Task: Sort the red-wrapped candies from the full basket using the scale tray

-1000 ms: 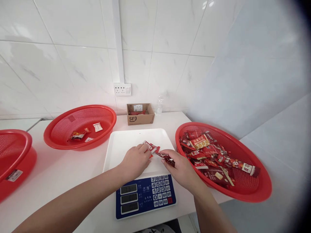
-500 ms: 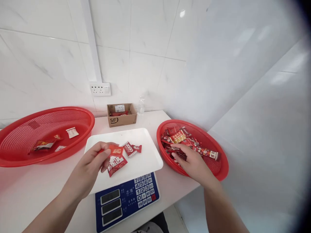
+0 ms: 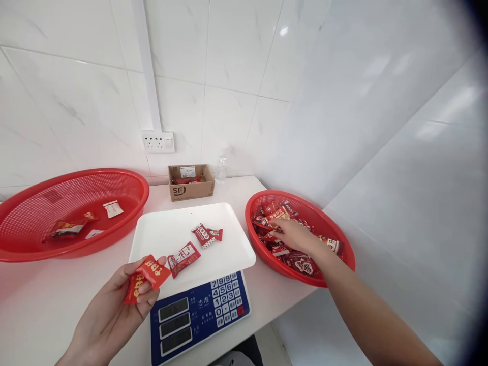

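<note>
My left hand (image 3: 114, 310) is palm up at the front left of the white weighing tray (image 3: 229, 259), closed round red candy packets (image 3: 148, 274) with gold lettering. They look like two packets, but their overlap makes the number uncertain. On the tray lie a red-and-white packet (image 3: 183, 258), a dark red one with dotted ends (image 3: 203, 235) and a small red one partly behind it. Inside the right red basket (image 3: 345, 274), my right hand (image 3: 295, 236) has thumb and fingers closed on a wrapped candy in the pile; the fingertips partly hide it.
The blue scale panel (image 3: 206, 312) with keys and displays sits below the tray. At left stands another red basket (image 3: 125, 178) with a few packets. A cardboard box (image 3: 192, 190) and a clear plastic bottle (image 3: 221, 165) are by the wall, under a socket (image 3: 158, 142).
My left hand has drawn back toward the lower left and turned up, showing the red packets. My right hand has reached further into the basket, and candies there have shifted.
</note>
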Available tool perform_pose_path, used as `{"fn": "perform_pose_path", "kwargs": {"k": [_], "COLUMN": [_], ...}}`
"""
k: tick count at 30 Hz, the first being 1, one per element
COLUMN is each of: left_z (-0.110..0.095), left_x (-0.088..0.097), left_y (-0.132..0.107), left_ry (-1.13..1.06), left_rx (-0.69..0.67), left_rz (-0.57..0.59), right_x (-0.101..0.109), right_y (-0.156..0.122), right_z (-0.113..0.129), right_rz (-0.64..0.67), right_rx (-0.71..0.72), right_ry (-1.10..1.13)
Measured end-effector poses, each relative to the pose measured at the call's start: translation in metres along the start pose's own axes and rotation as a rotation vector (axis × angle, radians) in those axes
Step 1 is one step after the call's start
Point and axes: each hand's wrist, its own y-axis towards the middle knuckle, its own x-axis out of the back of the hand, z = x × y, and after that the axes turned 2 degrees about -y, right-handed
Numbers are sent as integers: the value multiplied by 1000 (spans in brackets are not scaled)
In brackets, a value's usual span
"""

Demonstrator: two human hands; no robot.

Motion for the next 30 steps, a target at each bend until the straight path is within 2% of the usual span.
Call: {"fn": "perform_pose_path", "kwargs": {"k": [5,9,11,14,17,19,21,23,26,30], "left_z": [-2,-6,-8,-10,-9,-6,-4,-1,-1,-6], "left_x": [5,9,12,16,14,9,5,3,6,16], "left_y": [-4,-9,-11,-12,-13,-13,-15,-18,-24,-32], "left_ry": [-73,-167,-199,-239,-252,-243,-233,-225,-220,-229], "left_rx": [19,42,21,1,14,25,47,63,55,13], "left_rz": [-2,-10,-2,-3,10,27,50,85,123,98], "right_x": [-13,-17,-11,5,18,21,19,14,2,-13], "right_y": [29,40,39,27,10,1,-3,-2,3,8], "right_z": [19,25,25,30,48,68,93,118,149,169], "right_rz": [65,75,18,-140,-307,-445,-573,-624,-569,-360], "right_rx": [-19,-77,-103,-140,-135,-36,134,306,518,626], "right_ry": [-151,-215,-209,-162,-78,56,212,290,292,235]}}
